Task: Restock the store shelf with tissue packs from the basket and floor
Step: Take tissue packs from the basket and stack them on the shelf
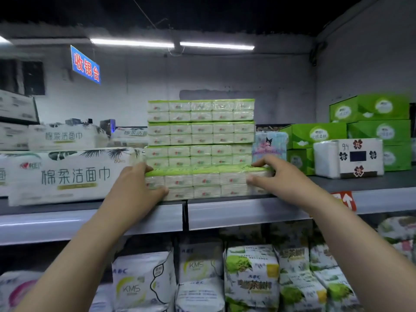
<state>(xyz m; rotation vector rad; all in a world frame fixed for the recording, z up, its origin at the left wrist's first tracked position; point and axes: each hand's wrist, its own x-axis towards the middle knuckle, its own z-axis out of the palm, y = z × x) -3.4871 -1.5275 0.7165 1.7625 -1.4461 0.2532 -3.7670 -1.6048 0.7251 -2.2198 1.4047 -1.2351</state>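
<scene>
Clasping its two ends, your left hand (137,183) and right hand (278,176) hold the green-topped, film-wrapped tissue multipack (207,183); it looks light, squashy and slippery, so support it underneath.

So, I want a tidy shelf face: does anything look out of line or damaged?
The lowest tissue pack, held at both ends by the left hand and right hand, sits forward of the stack above, its green top showing. Nothing looks damaged.
</scene>
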